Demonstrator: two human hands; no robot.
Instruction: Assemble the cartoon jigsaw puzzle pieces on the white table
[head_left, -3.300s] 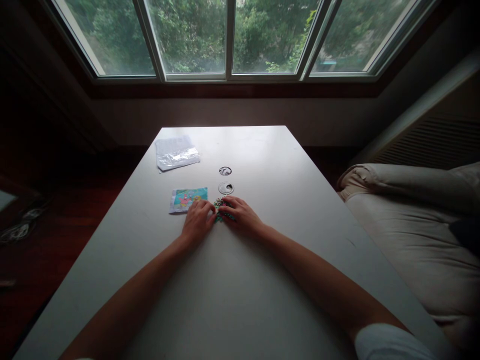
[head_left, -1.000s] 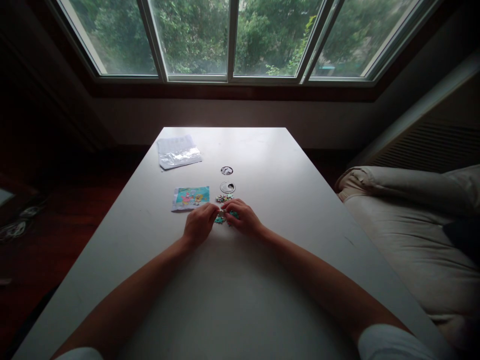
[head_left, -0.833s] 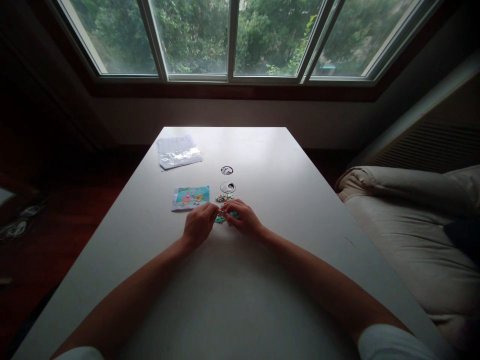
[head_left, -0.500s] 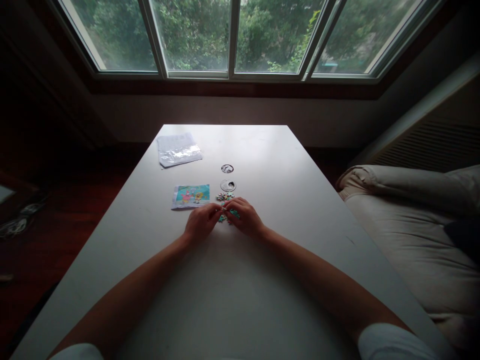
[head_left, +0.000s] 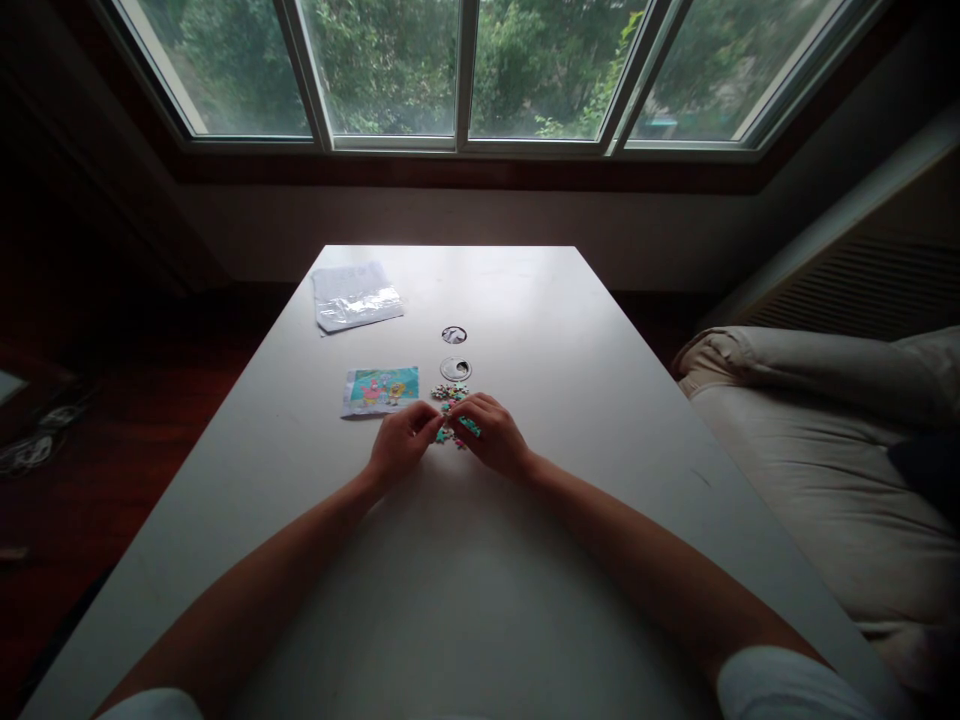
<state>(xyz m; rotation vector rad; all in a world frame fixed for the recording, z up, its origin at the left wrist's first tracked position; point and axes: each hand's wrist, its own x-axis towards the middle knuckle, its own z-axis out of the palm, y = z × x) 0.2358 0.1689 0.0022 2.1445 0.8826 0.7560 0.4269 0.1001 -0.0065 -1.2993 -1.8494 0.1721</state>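
A small heap of jigsaw puzzle pieces, teal, pink and pale, lies on the white table. At its left edge is my left hand, thumb and fingertips pinched together. Over the right part of the heap curls my right hand, its fingertips close to those of the left. Whatever lies between the fingertips is too small and covered to make out. Just beyond my left hand rests a flat picture sheet with cartoon figures on a teal ground. More loose pieces spread behind the fingers.
Two round flat items, a nearer disc and a farther disc, lie past the heap. A clear plastic bag with papers sits at the table's far left. Right of the table stands a pale sofa; a window is ahead.
My fingertips, close together over the pieces before, have drawn slightly apart, the left hand easing left. The sheet, bag and discs keep their places on the table.
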